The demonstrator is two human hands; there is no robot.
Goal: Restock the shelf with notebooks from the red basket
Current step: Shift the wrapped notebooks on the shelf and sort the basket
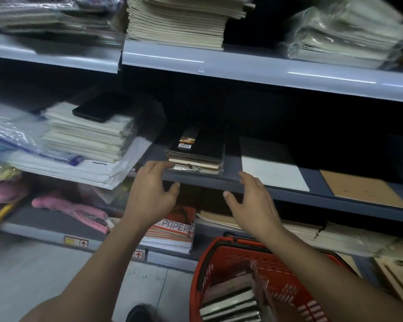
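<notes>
Both my hands are up at the middle shelf point(289, 196) in the centre of the frame, and neither holds anything. My left hand point(153, 196) has its fingers point(154, 167) loosely spread, the tips at the near left corner of the small stack of black notebooks point(198, 151); whether they actually touch it I cannot tell. My right hand point(254, 203) is open too, thumb out, just beside the stack's right side at the shelf's front lip. I judge I have them either side like this to square the pile so it sits flat and leaves room on top for more. The stack lies with its spines and page edges towards me, a wrapped one at the bottom. The red basket point(223, 263) stands on the floor at the lower right of the frame, below my right forearm, with more dark notebooks point(230, 305) lying flat inside it, within easy reach for the next pick. A black phone point(98, 108) rests on the pale stack at centre left, out of my way.
</notes>
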